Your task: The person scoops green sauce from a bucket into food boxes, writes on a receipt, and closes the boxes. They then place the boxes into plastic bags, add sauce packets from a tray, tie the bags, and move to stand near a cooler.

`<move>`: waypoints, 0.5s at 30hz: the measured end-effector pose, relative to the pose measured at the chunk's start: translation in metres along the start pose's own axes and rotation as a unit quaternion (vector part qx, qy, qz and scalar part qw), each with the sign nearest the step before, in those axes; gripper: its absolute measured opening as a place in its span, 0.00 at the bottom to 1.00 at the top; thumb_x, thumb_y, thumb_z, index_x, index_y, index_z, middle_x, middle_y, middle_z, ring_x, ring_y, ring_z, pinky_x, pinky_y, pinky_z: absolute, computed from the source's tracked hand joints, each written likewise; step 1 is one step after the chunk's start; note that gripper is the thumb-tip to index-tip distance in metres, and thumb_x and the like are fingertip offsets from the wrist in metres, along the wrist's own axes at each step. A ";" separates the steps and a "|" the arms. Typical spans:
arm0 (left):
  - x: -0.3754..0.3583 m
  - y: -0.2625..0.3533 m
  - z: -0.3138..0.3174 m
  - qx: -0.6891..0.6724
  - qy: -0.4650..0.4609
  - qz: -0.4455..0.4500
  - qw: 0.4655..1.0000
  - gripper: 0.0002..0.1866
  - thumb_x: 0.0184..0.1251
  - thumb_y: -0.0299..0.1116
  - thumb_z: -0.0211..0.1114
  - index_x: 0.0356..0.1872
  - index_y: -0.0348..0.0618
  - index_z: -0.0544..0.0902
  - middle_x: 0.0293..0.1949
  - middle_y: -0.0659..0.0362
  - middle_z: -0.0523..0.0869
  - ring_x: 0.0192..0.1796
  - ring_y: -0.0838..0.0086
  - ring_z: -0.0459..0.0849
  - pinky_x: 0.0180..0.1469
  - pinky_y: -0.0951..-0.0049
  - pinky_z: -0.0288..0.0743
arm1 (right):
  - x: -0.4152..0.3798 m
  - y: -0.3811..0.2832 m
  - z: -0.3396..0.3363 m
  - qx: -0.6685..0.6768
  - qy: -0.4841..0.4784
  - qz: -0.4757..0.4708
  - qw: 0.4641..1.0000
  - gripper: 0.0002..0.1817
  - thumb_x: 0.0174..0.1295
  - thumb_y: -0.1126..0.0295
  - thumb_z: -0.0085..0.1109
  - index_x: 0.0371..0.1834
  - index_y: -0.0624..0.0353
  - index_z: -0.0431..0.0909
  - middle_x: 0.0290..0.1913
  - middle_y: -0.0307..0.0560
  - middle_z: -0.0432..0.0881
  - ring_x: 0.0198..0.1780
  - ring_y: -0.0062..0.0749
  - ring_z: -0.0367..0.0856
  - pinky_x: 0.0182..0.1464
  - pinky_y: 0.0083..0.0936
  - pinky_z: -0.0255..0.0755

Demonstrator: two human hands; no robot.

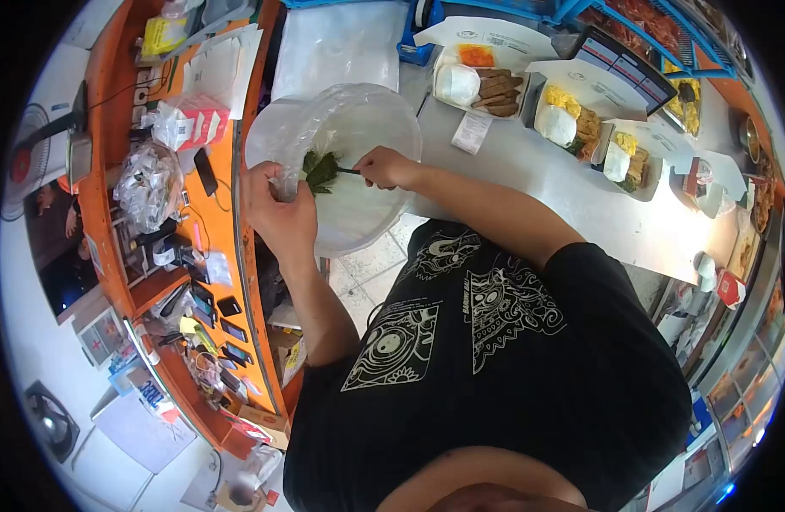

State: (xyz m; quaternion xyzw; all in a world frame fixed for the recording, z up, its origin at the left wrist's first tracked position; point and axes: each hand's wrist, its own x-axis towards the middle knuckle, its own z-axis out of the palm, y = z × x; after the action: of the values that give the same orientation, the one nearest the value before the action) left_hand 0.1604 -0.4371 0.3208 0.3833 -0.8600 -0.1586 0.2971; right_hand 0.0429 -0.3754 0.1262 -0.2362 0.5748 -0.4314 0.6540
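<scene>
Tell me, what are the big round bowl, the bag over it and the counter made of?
The bowl looks like white plastic, smooth and a little see-through, though I can't be sure. The bag is thin clear plastic: it crinkles and shines. The left hand pinches its edge, while the right hand pulls at dark green leaves. The counter seems to be brushed metal, grey with a dull sheen.

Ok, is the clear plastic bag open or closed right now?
Open. The left hand holds the plastic bag by its mouth, while the right hand pushes dark green leaves through it.

Bright, even light; strong fisheye warp, dark vignetted corners.
</scene>
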 end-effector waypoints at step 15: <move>0.008 -0.019 -0.008 0.002 0.032 -0.076 0.997 0.15 0.44 0.18 0.65 0.37 0.37 0.78 0.34 0.56 0.79 0.29 0.69 0.72 0.32 0.70 0.66 | -0.061 -0.045 -0.043 0.202 -0.123 0.061 0.970 0.22 0.67 0.73 0.49 0.63 0.64 0.75 0.31 0.37 0.76 0.16 0.12 0.56 0.15 0.15 0.48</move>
State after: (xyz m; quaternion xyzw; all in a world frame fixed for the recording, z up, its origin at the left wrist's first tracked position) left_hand 0.1718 -0.4556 0.3207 0.4530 -0.8188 -0.1670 0.3106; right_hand -0.0097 -0.3398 0.1864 -0.1147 0.4043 -0.4656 0.7789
